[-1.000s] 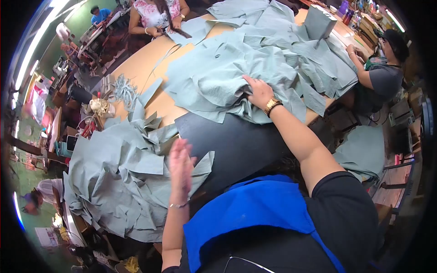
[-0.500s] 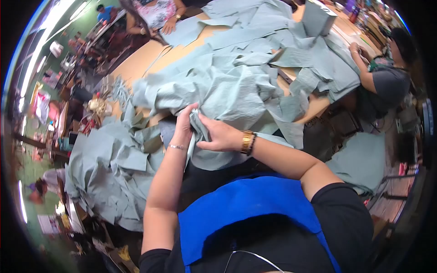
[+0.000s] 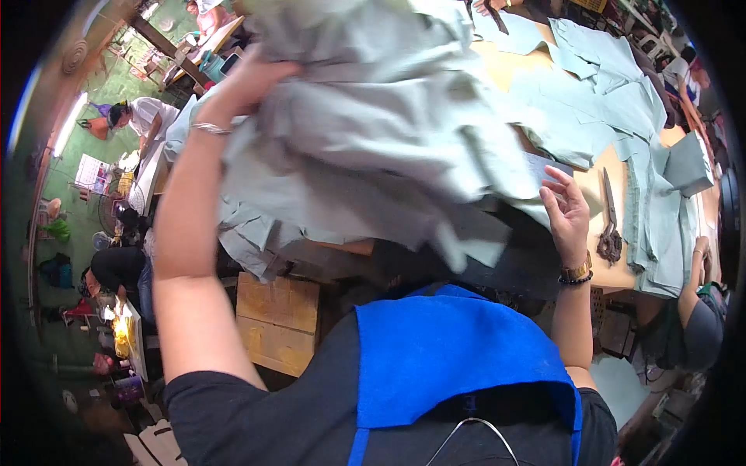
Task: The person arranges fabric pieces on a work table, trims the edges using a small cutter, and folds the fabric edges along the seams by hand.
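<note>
A large bundle of grey-green fabric [image 3: 373, 132] hangs lifted in front of me, its folds blurred by motion. Up at its left side, my left hand [image 3: 252, 81] is closed on a bunched part of the cloth. My right hand [image 3: 567, 206] is raised at the right end of the bundle, fingers apart and holding nothing. Just right of that hand, a pair of large scissors [image 3: 609, 206] with dark handles lies on the wooden table [image 3: 618, 268]. More grey-green cloth pieces [image 3: 559, 109] spread over the table behind.
A grey-green block [image 3: 688, 165] stands on cloth at the right. Below left is a cardboard box [image 3: 277, 320]. A co-worker's arm [image 3: 691, 279] reaches in at the right edge; another person [image 3: 148, 120] bends over a table at the left.
My left hand has raised the fabric bundle up and to the left. My right hand has let go of the cloth and moved right. The view has turned, and the scissors now show.
</note>
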`<state>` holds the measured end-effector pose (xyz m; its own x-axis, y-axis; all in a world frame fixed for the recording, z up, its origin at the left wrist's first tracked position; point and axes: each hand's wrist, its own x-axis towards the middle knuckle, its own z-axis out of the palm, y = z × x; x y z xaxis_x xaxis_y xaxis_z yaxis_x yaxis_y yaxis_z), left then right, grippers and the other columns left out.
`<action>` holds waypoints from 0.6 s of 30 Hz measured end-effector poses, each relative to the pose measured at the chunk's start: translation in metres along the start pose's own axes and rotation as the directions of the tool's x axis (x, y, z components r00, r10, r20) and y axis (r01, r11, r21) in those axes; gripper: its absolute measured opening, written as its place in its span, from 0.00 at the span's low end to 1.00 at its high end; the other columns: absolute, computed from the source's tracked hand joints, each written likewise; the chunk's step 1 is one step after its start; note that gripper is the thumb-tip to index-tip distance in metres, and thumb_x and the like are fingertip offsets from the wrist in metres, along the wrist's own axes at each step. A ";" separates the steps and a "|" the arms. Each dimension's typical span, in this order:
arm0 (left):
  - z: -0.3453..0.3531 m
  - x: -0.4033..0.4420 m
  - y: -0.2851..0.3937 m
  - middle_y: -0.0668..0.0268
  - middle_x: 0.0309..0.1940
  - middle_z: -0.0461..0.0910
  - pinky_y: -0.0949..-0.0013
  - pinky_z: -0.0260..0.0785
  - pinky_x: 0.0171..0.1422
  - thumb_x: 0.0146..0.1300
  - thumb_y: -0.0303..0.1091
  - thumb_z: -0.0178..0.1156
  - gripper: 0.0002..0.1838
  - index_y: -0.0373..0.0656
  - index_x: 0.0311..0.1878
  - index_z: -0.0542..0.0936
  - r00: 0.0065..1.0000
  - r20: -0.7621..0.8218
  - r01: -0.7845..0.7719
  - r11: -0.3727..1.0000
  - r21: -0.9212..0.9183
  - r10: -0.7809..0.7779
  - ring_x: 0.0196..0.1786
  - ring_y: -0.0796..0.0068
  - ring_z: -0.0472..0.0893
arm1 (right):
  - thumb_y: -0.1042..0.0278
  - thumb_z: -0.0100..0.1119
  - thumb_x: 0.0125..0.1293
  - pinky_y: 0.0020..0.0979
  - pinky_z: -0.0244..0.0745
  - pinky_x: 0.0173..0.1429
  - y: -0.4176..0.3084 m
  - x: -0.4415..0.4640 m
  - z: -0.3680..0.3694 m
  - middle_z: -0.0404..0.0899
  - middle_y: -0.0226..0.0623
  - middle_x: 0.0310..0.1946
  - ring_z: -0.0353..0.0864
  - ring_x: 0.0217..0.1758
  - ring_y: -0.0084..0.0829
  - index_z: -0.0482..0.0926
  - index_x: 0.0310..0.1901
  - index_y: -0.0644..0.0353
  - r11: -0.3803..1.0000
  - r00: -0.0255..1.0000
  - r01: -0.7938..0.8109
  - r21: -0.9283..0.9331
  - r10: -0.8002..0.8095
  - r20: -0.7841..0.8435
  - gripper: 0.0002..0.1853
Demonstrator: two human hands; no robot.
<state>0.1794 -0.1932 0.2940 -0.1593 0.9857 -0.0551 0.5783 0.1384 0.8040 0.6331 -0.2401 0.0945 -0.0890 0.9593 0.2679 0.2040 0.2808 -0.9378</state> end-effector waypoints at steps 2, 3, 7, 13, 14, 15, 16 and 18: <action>-0.079 0.009 -0.045 0.60 0.56 0.79 0.65 0.72 0.61 0.58 0.27 0.65 0.31 0.37 0.66 0.70 0.996 -0.049 -0.073 0.987 0.145 0.081 0.54 0.71 0.79 | 0.70 0.62 0.67 0.28 0.77 0.56 0.005 0.004 0.009 0.79 0.36 0.54 0.78 0.54 0.26 0.77 0.58 0.61 1.000 0.999 -0.027 -0.008 0.027 0.045 0.18; -0.103 0.000 -0.055 0.62 0.58 0.77 0.67 0.68 0.64 0.58 0.26 0.64 0.33 0.36 0.68 0.67 0.987 -0.088 -0.107 0.960 0.258 0.134 0.58 0.70 0.76 | 0.70 0.63 0.67 0.28 0.77 0.54 0.008 0.006 0.015 0.80 0.34 0.52 0.79 0.52 0.24 0.78 0.57 0.61 0.999 0.997 -0.032 0.006 0.032 0.064 0.17; -0.191 0.021 -0.150 0.52 0.56 0.79 0.65 0.64 0.68 0.57 0.24 0.60 0.28 0.33 0.63 0.71 0.990 -0.002 -0.109 0.764 0.636 0.142 0.60 0.61 0.76 | 0.68 0.63 0.67 0.28 0.78 0.52 0.021 0.014 0.052 0.83 0.35 0.49 0.82 0.47 0.25 0.79 0.55 0.60 0.996 0.986 -0.079 -0.049 0.086 0.146 0.16; -0.262 0.075 -0.290 0.50 0.55 0.80 0.62 0.67 0.66 0.51 0.18 0.60 0.28 0.34 0.59 0.75 0.984 -0.029 -0.116 0.762 0.638 0.175 0.62 0.57 0.78 | 0.66 0.64 0.65 0.30 0.78 0.53 0.018 0.019 0.094 0.84 0.38 0.47 0.85 0.46 0.27 0.80 0.53 0.61 0.975 0.959 -0.131 -0.180 0.170 0.226 0.16; -0.265 0.078 -0.285 0.50 0.54 0.81 0.61 0.68 0.66 0.49 0.17 0.60 0.29 0.34 0.60 0.74 0.993 -0.002 -0.085 0.740 0.667 0.116 0.61 0.56 0.78 | 0.66 0.64 0.65 0.32 0.78 0.53 0.019 0.018 0.094 0.84 0.38 0.47 0.85 0.46 0.27 0.80 0.53 0.61 0.971 0.953 -0.134 -0.200 0.182 0.242 0.16; -0.278 0.094 -0.310 0.49 0.52 0.81 0.60 0.69 0.64 0.48 0.16 0.60 0.30 0.34 0.60 0.74 0.986 0.005 -0.127 0.732 0.670 0.166 0.59 0.55 0.79 | 0.65 0.64 0.64 0.33 0.78 0.53 0.022 0.019 0.093 0.84 0.40 0.47 0.85 0.47 0.29 0.80 0.52 0.60 0.966 0.957 -0.130 -0.221 0.181 0.227 0.16; -0.265 0.091 -0.300 0.47 0.52 0.81 0.59 0.70 0.63 0.48 0.18 0.62 0.31 0.34 0.60 0.73 0.993 0.027 -0.104 0.770 0.629 0.112 0.59 0.52 0.79 | 0.64 0.64 0.64 0.33 0.78 0.53 0.026 0.020 0.089 0.84 0.41 0.47 0.85 0.47 0.31 0.80 0.52 0.60 0.957 0.970 -0.087 -0.276 0.145 0.195 0.16; -0.222 0.093 -0.307 0.44 0.52 0.80 0.57 0.71 0.62 0.47 0.27 0.65 0.33 0.34 0.61 0.72 0.987 -0.159 0.111 0.595 0.796 0.030 0.58 0.45 0.77 | 0.64 0.64 0.64 0.34 0.77 0.54 0.041 0.026 0.080 0.84 0.42 0.47 0.84 0.47 0.35 0.80 0.51 0.60 0.925 0.983 -0.005 -0.379 0.075 0.169 0.16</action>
<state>-0.1905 -0.1651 0.1740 -0.2675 0.9614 0.0639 0.9634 0.2680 0.0012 0.5613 -0.2064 0.0457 -0.2366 0.9590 0.1562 0.5592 0.2658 -0.7853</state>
